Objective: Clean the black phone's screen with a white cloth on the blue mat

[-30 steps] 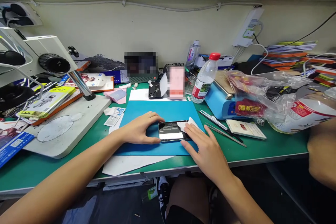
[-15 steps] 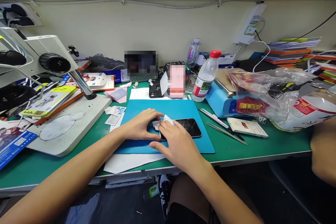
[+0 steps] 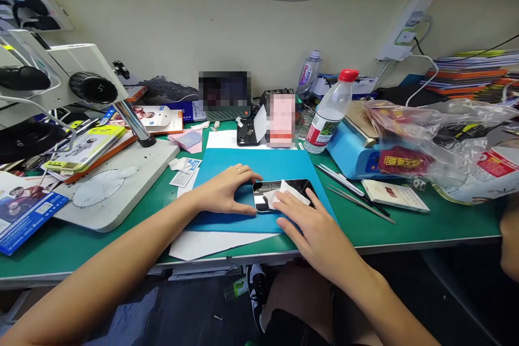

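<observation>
A smartphone lies face up on the blue mat, its dark glass catching light. My left hand holds the phone's left end, thumb at the near corner and index finger at the far corner. A folded white wipe rests on the screen. My right hand presses this wipe against the glass with its fingertips, towards the phone's right half. The right fingers partly cover the wipe and the phone's right end.
Left stands a microscope base, with a torn sachet beside it. Tweezers, a small white box and a red-capped bottle are on the right. A blue machine and plastic bag sit behind. Another person's arm shows at right.
My right hand has slid the wipe rightwards along the screen, baring the phone's left part. My left hand stays at the phone's left end. The view has shifted slightly.
</observation>
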### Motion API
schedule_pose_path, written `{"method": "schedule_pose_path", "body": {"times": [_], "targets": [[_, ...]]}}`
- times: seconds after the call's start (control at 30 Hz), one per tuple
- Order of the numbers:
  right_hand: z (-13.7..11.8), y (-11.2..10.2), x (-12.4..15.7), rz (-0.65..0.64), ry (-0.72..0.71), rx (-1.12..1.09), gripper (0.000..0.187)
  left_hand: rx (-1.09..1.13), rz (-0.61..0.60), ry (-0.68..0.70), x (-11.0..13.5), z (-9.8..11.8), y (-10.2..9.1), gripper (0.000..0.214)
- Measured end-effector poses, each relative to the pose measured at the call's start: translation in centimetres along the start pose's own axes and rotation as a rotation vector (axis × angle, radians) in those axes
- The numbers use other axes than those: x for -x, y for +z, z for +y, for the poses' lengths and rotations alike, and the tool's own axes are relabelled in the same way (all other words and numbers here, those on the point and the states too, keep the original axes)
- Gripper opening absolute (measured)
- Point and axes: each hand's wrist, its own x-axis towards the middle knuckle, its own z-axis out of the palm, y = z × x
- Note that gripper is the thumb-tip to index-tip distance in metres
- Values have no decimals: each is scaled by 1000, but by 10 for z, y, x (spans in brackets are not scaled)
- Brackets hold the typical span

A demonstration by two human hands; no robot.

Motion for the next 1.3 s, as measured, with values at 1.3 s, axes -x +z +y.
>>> {"method": "schedule_pose_path", "body": {"times": [1.3], "targets": [[-20,7,-4,-54,-117,6,51,10,33,28,1,-2,4,67]]}}
